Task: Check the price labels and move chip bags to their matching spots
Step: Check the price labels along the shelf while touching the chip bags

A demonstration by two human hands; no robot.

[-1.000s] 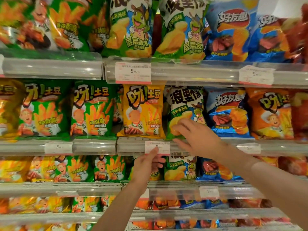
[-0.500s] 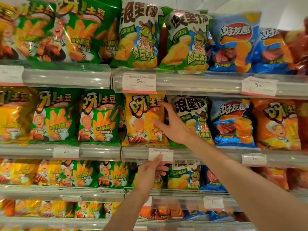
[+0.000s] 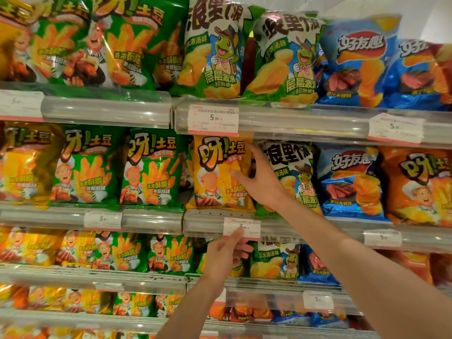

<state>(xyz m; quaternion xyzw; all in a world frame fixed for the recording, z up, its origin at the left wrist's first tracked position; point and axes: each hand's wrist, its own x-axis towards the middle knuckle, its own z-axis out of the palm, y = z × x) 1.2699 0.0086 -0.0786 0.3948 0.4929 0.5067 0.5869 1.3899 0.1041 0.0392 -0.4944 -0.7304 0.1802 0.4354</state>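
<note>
Right hand is up on the second shelf, laid against the right edge of the glossy yellow chip bag with the cartoon chef. The thumb lies across the bag's front and the fingers reach up and around its side, so the grip looks closed on the bag's edge, though how far the fingers wrap behind it I can't tell. That bag stands upright at the left end of its shelf section, touching the green-and-white corn-flavour bag with the frog mascot beside it.

Below, the left hand has its index finger stretched out, tip resting on the white paper price label with the red strip, the other fingers curled loosely under. That reads as a pointer: pinning down the tag that belongs to this slot while the other hand tests the bag above it.

And here's the reason, I'd say: yellow looks like the odd one out. The tag sits in the clear plastic shelf rail almost under the seam between yellow and corn bag, and more of the chef brand fills the shelves off to the left. My guess is the yellow bag gets pulled, and it'll want a firm pinch, being slick, puffy foil.
</note>
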